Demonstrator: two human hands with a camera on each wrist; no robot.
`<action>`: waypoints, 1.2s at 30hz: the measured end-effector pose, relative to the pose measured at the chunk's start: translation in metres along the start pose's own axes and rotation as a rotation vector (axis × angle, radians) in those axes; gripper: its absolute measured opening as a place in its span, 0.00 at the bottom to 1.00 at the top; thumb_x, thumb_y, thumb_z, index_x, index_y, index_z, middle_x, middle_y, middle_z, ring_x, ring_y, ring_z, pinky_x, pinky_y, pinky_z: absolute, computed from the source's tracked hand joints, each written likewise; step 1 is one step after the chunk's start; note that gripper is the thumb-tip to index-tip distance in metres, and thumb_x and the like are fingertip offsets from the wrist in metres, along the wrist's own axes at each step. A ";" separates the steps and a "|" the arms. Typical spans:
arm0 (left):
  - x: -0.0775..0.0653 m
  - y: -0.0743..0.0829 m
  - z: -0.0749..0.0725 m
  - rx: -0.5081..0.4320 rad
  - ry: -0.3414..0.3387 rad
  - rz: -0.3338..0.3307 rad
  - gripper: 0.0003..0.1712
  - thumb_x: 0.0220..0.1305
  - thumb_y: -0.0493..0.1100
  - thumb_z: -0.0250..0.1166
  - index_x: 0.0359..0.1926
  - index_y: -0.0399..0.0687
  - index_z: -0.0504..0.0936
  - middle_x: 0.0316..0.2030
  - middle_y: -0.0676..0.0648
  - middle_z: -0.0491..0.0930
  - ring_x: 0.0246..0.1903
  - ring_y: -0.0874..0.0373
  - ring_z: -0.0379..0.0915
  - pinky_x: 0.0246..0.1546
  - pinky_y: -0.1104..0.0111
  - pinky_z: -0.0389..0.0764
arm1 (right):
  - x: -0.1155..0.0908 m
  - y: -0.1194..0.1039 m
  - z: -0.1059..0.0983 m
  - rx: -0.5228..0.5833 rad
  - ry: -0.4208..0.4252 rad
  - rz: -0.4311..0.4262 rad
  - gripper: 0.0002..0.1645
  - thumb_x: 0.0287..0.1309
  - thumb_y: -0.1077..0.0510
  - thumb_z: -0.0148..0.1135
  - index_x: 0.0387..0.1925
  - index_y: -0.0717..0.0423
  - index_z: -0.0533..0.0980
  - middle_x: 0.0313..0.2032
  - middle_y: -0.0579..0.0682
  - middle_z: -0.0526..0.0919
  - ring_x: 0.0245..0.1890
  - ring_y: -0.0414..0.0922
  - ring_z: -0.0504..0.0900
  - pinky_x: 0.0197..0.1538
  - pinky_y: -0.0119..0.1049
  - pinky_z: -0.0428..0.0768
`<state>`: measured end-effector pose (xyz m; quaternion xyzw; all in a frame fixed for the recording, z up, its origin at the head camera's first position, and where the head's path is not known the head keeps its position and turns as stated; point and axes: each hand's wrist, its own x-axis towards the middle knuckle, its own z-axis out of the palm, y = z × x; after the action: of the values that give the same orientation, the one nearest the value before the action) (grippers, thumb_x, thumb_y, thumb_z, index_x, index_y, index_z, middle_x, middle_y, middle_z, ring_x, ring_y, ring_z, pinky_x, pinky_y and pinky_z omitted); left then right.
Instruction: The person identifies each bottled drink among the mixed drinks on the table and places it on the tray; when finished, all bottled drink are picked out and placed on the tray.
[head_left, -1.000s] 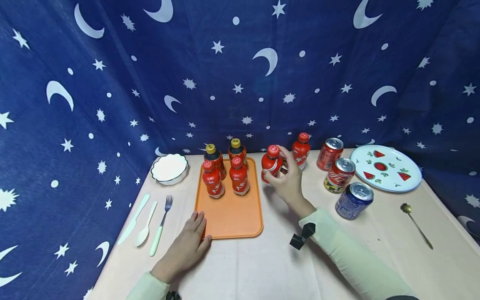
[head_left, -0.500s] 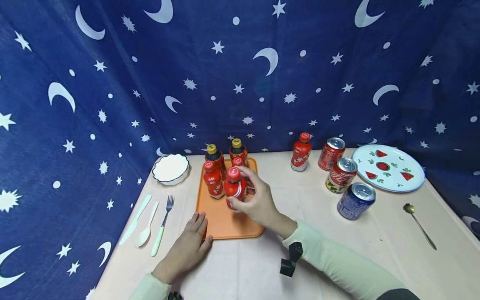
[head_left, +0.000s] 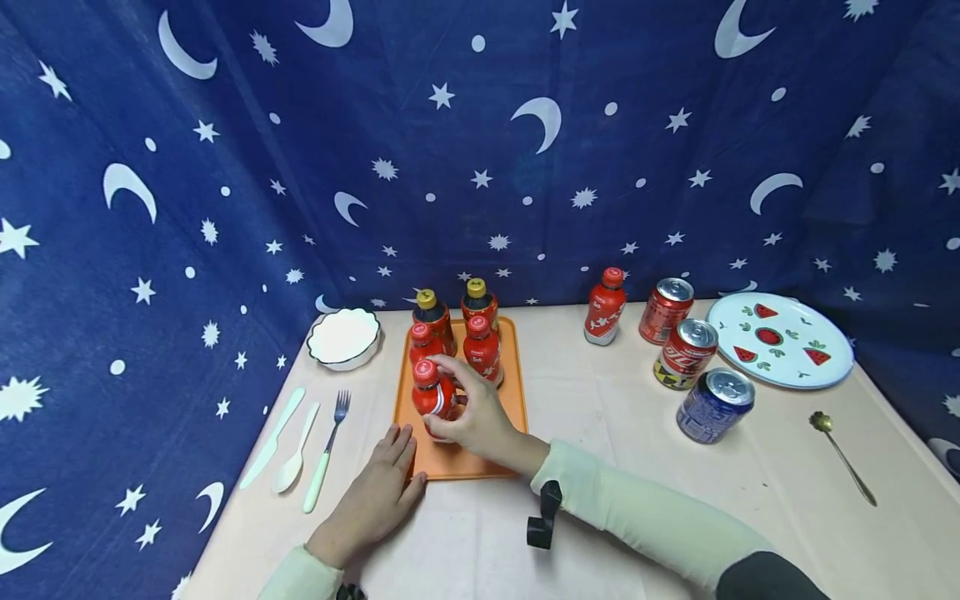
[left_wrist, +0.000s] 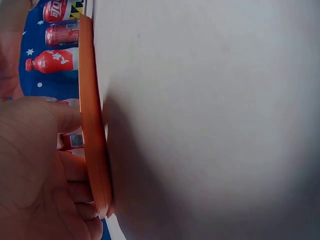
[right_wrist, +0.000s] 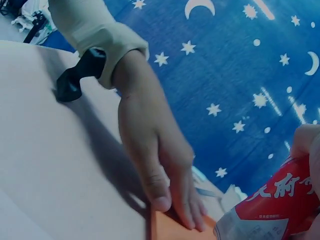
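Note:
In the head view my right hand [head_left: 483, 421] holds a red bottle [head_left: 431, 396] between thumb and fingers, upright over the front left part of the orange tray [head_left: 453, 465]. Whether its base touches the tray is hidden. Behind it on the tray stand two more red bottles, the left one [head_left: 424, 340] partly covered and the right one [head_left: 482, 350] by my fingers. Two dark bottles with yellow caps, one left [head_left: 435, 315] and one right [head_left: 481, 305], stand at the tray's back. My left hand [head_left: 375, 492] rests with extended fingers at the tray's front left corner.
Another red bottle [head_left: 604, 307] stands at the back right, beside two red cans [head_left: 666, 310] and a blue can [head_left: 716, 405]. Farther right lie a watermelon plate [head_left: 795, 337] and a small metal spoon [head_left: 843, 458]. Left are a white dish [head_left: 343, 337], knife [head_left: 272, 437], spoon [head_left: 296, 450] and fork [head_left: 327, 450].
My right hand has carried the red bottle leftward from the table right of the tray to the tray's front left. The left hand stays at the corner.

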<state>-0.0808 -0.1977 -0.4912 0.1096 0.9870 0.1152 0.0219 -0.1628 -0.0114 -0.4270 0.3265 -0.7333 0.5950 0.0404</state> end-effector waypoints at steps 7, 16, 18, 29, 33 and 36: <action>-0.001 0.000 0.000 -0.014 0.043 0.036 0.35 0.65 0.56 0.52 0.64 0.36 0.63 0.67 0.42 0.57 0.69 0.47 0.42 0.66 0.54 0.52 | 0.005 0.021 0.010 -0.002 -0.036 -0.001 0.44 0.43 0.60 0.70 0.62 0.39 0.60 0.52 0.45 0.73 0.50 0.40 0.74 0.48 0.34 0.78; -0.001 0.001 0.001 -0.021 0.028 0.023 0.35 0.65 0.56 0.51 0.64 0.36 0.63 0.67 0.42 0.56 0.69 0.47 0.41 0.66 0.55 0.51 | 0.010 0.038 0.015 -0.048 -0.030 0.009 0.44 0.44 0.58 0.70 0.62 0.38 0.60 0.52 0.43 0.72 0.51 0.38 0.73 0.50 0.34 0.77; -0.001 0.000 0.001 -0.016 0.030 0.021 0.35 0.65 0.56 0.51 0.64 0.36 0.63 0.67 0.42 0.56 0.69 0.47 0.41 0.66 0.55 0.51 | 0.011 0.041 0.017 -0.052 -0.025 0.005 0.44 0.44 0.58 0.70 0.62 0.38 0.60 0.52 0.42 0.72 0.51 0.38 0.72 0.50 0.34 0.77; 0.000 0.000 0.002 -0.005 0.042 0.030 0.35 0.65 0.56 0.51 0.64 0.36 0.63 0.67 0.42 0.57 0.69 0.47 0.42 0.66 0.55 0.51 | 0.011 0.046 0.020 -0.027 -0.032 -0.018 0.43 0.45 0.57 0.70 0.62 0.39 0.60 0.53 0.44 0.72 0.51 0.39 0.72 0.51 0.35 0.76; 0.000 0.000 0.002 -0.004 0.036 0.024 0.35 0.65 0.57 0.51 0.64 0.37 0.63 0.67 0.42 0.56 0.69 0.48 0.41 0.67 0.55 0.50 | 0.010 0.045 0.021 -0.023 -0.028 -0.030 0.44 0.45 0.58 0.70 0.62 0.41 0.60 0.53 0.44 0.72 0.51 0.39 0.72 0.50 0.36 0.77; 0.001 0.000 0.001 -0.007 0.021 0.011 0.36 0.65 0.57 0.51 0.65 0.37 0.62 0.68 0.44 0.55 0.69 0.48 0.40 0.67 0.55 0.50 | 0.008 0.036 0.020 -0.015 -0.033 -0.027 0.43 0.44 0.61 0.70 0.62 0.46 0.61 0.53 0.47 0.72 0.51 0.41 0.73 0.50 0.39 0.77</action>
<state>-0.0814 -0.1973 -0.4924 0.1139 0.9862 0.1198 0.0111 -0.1815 -0.0302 -0.4598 0.3457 -0.7339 0.5834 0.0389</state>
